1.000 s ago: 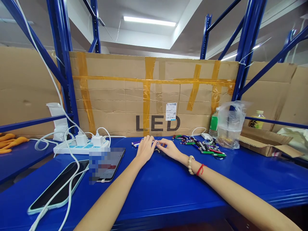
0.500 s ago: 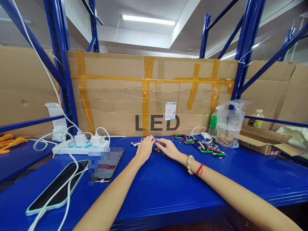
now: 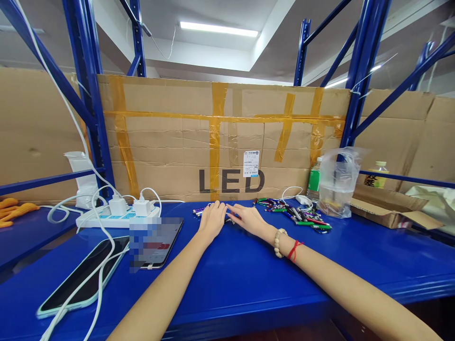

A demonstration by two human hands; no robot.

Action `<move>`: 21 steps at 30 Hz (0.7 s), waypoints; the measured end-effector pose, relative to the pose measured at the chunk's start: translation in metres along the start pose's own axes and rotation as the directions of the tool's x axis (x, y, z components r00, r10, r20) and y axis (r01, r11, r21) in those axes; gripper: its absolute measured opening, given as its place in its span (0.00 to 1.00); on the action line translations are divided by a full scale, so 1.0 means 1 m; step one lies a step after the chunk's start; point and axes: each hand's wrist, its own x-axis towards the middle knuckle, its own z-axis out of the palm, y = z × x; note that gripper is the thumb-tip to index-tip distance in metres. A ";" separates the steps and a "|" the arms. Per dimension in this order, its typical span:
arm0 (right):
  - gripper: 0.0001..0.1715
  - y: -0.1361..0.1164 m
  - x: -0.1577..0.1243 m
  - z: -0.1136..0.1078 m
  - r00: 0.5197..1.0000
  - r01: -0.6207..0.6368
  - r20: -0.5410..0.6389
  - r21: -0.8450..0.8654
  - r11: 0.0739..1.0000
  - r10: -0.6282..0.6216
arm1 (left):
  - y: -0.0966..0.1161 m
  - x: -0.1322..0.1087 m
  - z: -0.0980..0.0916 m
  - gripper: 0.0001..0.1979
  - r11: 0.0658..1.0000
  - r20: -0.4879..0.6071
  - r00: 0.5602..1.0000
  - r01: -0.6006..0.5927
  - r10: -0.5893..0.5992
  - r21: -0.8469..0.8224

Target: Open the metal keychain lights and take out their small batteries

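Observation:
My left hand is at the back of the blue shelf, palm down, its fingers bent and held close together. From the right, my right hand meets it with its fingertips by the left ones, drawn together in a pinch. Whatever the fingertips hold is hidden or too small to make out. Some thin blue and silver pen-like sticks lie just left of my left hand. Dark small pieces show under the fingers. To the right is a loose pile of colourful pen-like sticks.
A white power strip with chargers and cables is at left, near two phones, one in a pale case, the other a dark one. A plastic bag with a cup, a green-labelled bottle and an open carton stand right. Taped cardboard walls the back.
My right hand has shifted slightly left and its fingers have lowered against the left fingertips. My left hand stays nearly in place. The view has drifted slightly.

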 end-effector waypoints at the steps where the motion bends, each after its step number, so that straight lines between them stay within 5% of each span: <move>1: 0.18 0.000 0.000 0.000 1.000 0.009 0.014 -0.012 1.000 -0.009 | 0.000 0.000 0.001 0.15 1.000 -0.005 1.000 -0.008 0.009 0.010; 9: 0.14 -0.004 0.000 -0.003 0.998 -0.005 0.056 0.020 1.000 0.004 | -0.005 0.000 0.000 0.14 0.994 0.023 0.995 -0.099 0.098 0.044; 21: 0.10 -0.004 0.003 0.002 0.997 -0.053 -0.051 0.180 0.982 0.063 | -0.002 0.000 -0.006 0.15 0.993 0.067 0.991 -0.117 0.116 0.022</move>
